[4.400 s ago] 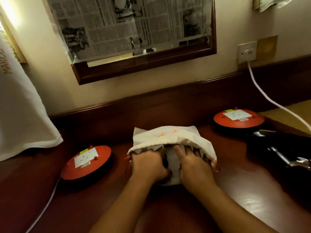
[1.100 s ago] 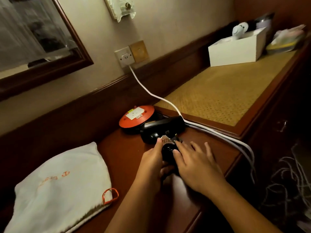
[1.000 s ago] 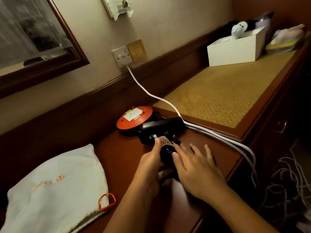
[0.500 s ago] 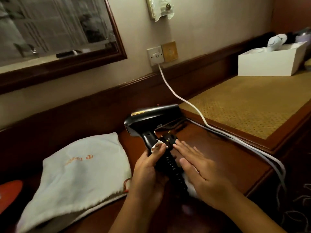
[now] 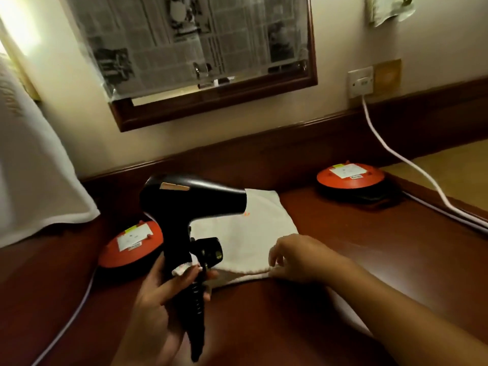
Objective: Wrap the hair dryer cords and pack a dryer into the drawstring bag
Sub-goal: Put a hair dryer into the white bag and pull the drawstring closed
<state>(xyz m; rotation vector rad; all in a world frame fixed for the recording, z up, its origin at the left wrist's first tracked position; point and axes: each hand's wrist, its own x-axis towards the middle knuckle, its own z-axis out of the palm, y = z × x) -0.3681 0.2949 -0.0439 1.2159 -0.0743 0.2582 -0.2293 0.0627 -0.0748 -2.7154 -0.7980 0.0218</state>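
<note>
On my feed the left grip [image 5: 163,294] is clenched round the handle of the black dryer [image 5: 190,202], thumb across the front, and holds it upright above the bench [image 5: 356,249] with the barrel pointing right. The black plug [image 5: 210,250] sits tight against the handle just above the fingers, with a small white tag [image 5: 182,269] beside it, and the ribbed cord end hangs below the palm. The right grip [image 5: 293,257] rests at the near hem of the white bag [image 5: 253,233], fingers bent down at the edge; I cannot tell whether it pinches the cloth or only touches it. The bag lies flat on the bench, partly behind the dryer, its far corner just past the nozzle. The left disc [image 5: 132,244], red with a white label, lies just left of the dryer handle, and the right disc [image 5: 351,177] lies well off toward the back right. A white cable [image 5: 396,154] runs from the wall socket [image 5: 360,81] down past the right disc. A towel [image 5: 31,180] hangs at far left, and a mirror [image 5: 211,107] covered in newspaper is on the wall
</note>
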